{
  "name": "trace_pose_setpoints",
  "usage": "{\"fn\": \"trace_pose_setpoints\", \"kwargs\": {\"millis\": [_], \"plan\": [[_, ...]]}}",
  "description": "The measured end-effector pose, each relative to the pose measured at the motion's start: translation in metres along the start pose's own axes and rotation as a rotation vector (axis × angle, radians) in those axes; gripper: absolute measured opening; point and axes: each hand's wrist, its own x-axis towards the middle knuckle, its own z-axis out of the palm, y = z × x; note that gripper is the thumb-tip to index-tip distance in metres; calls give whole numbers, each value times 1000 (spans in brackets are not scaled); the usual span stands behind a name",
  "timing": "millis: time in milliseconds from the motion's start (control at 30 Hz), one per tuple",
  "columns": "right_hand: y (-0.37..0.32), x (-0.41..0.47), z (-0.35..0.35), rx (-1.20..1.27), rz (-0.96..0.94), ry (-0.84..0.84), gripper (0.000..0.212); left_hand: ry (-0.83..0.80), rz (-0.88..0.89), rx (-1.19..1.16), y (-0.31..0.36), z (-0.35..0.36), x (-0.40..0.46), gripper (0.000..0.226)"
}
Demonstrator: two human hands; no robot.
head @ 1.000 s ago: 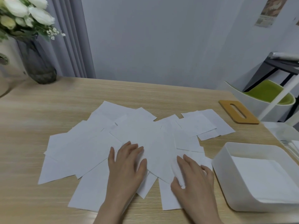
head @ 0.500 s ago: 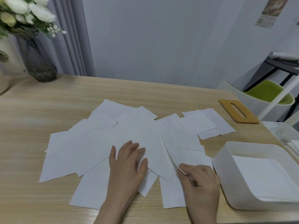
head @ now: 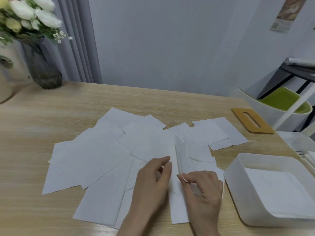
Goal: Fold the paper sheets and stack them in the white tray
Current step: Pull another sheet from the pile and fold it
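The right hand (head: 202, 189) pinches a light, floppy paper sheet (head: 181, 155) by its near corner; the left hand (head: 153, 181) hovers loosely curled.

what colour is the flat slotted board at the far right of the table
Mustard yellow-orange; the slotted board shows best in the head view.

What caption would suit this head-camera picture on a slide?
Right hand pinches one sheet's edge up from scattered papers beside the white tray.
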Motion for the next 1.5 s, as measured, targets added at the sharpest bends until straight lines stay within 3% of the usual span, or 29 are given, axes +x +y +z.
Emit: {"fn": "trace_pose_setpoints", "kwargs": {"millis": [133, 233, 633, 767, 967, 1100, 1200, 1367, 1433, 1500], "plan": [[0, 1, 5, 40, -108, 26, 7, -155, -323, -388, 6, 3, 10, 45], [3, 0, 7, 59, -174, 8, 4, -254, -394, -578, 9, 2, 14, 23], [4, -1, 9, 35, -327, -132, 21, -223, -311, -503, -10, 6, 20, 32], [1, 0, 10, 16, -328, -145, 17, -159, -266, -489, -16, 7, 22, 30], [-1, 3, 7, 48, -116, -149, 25, -55, -266, -542, -16, -12, 27, 35], [13, 22, 5, -185, 164, -303, 40, -48, -291, -535, -20, -29, 32, 24], [30, 45, 7, -318, 351, -406, 46, -51, -339, -541, -21, -33, 32, 31], [47, 68, 15, -468, 459, -640, 55, -69, -352, -549, -17, -35, 30, 36], [50, 69, 18, -486, 480, -671, 56, -81, -340, -570, -17, -35, 30, 24], [51, 69, 20, -499, 482, -676, 57, -97, -335, -600, -16, -35, 30, 27]]}}
